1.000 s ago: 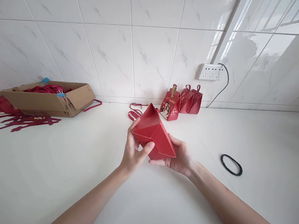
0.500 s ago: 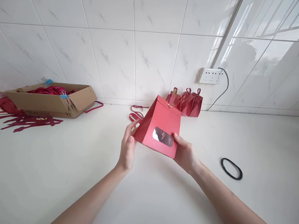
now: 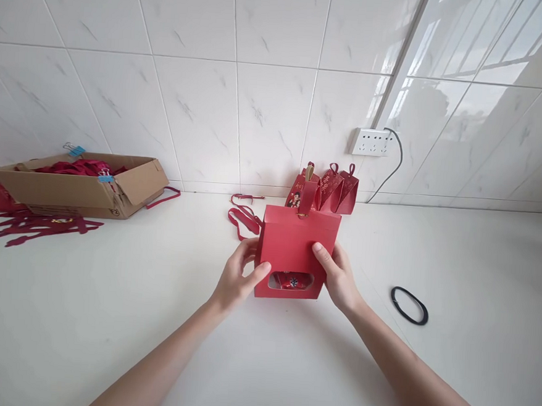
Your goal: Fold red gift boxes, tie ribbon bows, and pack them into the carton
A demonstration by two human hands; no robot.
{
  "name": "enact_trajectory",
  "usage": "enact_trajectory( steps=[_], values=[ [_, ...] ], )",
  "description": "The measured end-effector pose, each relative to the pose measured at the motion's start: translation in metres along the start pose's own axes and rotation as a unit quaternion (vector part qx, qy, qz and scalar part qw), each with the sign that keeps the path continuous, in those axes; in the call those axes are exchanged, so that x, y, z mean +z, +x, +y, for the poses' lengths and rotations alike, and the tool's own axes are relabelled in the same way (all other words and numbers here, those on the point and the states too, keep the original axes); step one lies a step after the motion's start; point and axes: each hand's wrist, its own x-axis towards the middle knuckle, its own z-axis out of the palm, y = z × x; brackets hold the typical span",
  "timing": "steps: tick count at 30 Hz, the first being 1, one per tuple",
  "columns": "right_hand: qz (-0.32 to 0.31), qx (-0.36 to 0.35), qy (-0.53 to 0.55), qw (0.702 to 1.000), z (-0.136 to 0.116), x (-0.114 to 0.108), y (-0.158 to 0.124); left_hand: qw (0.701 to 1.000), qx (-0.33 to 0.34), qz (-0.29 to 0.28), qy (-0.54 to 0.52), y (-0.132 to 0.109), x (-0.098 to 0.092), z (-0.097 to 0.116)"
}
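Note:
A red paper gift box (image 3: 291, 241) with a clear window and a ribbon loop (image 3: 307, 196) on top is held upright over the white table. Through the window a red packet shows, with dark marks on it. My left hand (image 3: 240, 275) is closed on the box's left side, thumb on the front. On the right side my right hand (image 3: 337, 276) grips it too, its thumb pressed on the front face. The fingers behind the box are partly hidden. Loose red ribbon (image 3: 244, 218) lies on the table just behind my left hand.
Several finished-looking red boxes (image 3: 330, 188) stand against the tiled wall. At the left is a cardboard box (image 3: 67, 194) of red ribbon, with dark red ribbons (image 3: 41, 227) spread before it. A black ring (image 3: 410, 305) lies at right, below a wall socket (image 3: 372, 142).
The gift box has turned from a tilt to face me squarely and come slightly lower. My left hand has closed on its left side; the right hand keeps its grip.

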Motion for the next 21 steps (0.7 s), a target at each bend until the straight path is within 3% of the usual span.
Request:
enact_trajectory(
  steps=[3, 9, 11, 17, 21],
  values=[
    [-0.014, -0.007, -0.051, 0.999, -0.002, 0.0, 0.0, 0.999, 0.033, -0.009, -0.035, -0.001, -0.001, 0.002],
    [-0.124, -0.002, -0.083, 0.989, 0.0, 0.001, -0.003, 0.996, 0.029, 0.09, -0.001, -0.001, 0.001, 0.013],
    [-0.107, -0.021, -0.064, 0.992, -0.001, 0.003, -0.005, 0.993, 0.027, 0.11, 0.026, -0.001, 0.002, 0.016],
    [0.041, -0.097, -0.056, 0.993, -0.006, 0.007, -0.004, 0.993, 0.02, 0.102, 0.057, -0.002, 0.003, 0.017],
    [0.056, -0.088, -0.069, 0.992, -0.008, 0.007, -0.001, 0.99, 0.017, 0.121, 0.074, -0.001, 0.002, 0.018]
  ],
)
